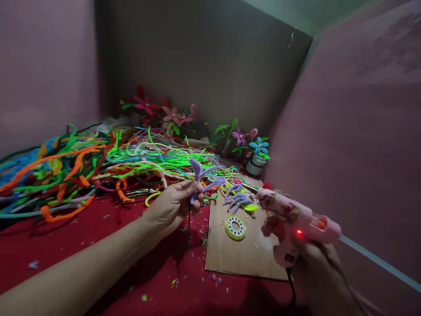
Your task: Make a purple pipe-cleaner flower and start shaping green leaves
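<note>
Pinched between the thumb and fingers of my left hand point(179, 199) is a purple pipe-cleaner flower point(196, 171), its petals spreading upward and a thin dark stem hanging below. My right hand point(315, 259) is wrapped round a pink glue gun point(292, 215) with a lit red light. A white glue stick point(378, 256) juts from the gun's rear, and its nozzle points left towards the flower, apart from it. Between the hands, loose purple pipe-cleaner petals point(239, 202) lie on a wooden board point(226, 259), near a roll of yellow tape point(235, 227).
A large heap of colourful pipe cleaners point(79, 166) covers the left and back of the red surface point(131, 272). Finished pipe-cleaner flowers point(171, 115) stand along the wall, with a small white jar point(255, 166) at right. A black cord point(290, 285) hangs from the gun. Scraps litter the front.
</note>
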Demonstrator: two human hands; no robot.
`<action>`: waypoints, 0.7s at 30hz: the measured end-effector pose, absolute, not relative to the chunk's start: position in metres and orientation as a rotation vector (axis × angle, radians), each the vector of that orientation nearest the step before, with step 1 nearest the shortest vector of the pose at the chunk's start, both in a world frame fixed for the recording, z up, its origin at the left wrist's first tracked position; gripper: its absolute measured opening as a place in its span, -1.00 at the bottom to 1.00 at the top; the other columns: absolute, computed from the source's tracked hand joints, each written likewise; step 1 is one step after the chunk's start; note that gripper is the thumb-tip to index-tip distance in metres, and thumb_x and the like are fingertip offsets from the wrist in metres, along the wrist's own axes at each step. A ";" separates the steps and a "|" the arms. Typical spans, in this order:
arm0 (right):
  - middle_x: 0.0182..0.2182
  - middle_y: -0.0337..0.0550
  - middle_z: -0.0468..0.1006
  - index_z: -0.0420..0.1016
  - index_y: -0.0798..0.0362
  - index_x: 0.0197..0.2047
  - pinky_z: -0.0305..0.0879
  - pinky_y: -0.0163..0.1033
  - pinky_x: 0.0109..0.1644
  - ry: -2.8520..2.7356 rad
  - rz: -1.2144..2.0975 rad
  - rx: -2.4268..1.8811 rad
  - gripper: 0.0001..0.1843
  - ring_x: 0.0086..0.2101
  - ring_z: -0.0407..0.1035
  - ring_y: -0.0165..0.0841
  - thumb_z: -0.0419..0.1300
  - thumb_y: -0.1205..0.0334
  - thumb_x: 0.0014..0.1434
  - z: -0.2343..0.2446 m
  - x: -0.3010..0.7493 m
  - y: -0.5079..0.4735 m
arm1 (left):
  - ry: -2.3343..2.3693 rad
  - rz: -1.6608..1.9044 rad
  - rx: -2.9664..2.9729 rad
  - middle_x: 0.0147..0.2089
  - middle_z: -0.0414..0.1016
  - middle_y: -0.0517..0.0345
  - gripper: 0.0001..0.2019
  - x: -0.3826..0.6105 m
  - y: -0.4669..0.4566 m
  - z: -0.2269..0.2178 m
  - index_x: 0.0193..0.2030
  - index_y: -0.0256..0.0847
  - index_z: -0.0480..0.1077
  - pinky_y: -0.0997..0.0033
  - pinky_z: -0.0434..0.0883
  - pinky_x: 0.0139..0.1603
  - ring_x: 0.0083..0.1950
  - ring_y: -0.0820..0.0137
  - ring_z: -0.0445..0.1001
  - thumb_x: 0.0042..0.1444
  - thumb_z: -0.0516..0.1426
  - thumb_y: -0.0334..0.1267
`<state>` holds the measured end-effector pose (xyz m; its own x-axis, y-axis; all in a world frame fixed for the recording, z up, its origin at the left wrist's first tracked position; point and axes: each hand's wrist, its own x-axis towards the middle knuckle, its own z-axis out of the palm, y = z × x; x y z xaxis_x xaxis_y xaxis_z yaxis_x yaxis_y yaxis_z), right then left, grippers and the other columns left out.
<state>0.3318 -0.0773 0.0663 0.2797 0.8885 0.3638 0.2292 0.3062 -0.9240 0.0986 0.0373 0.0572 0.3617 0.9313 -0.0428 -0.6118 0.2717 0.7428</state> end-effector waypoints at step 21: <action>-0.50 -0.13 0.44 0.44 0.05 -0.30 0.09 -0.29 -0.63 -1.325 0.868 -1.160 -0.69 -0.62 0.17 -0.40 0.15 -0.03 0.05 0.037 0.265 0.010 | 0.551 1.353 0.759 -0.55 0.38 0.14 -0.92 0.065 0.073 0.062 -0.48 -0.36 0.38 0.63 0.27 -0.62 -0.64 0.60 0.28 0.00 0.17 -0.43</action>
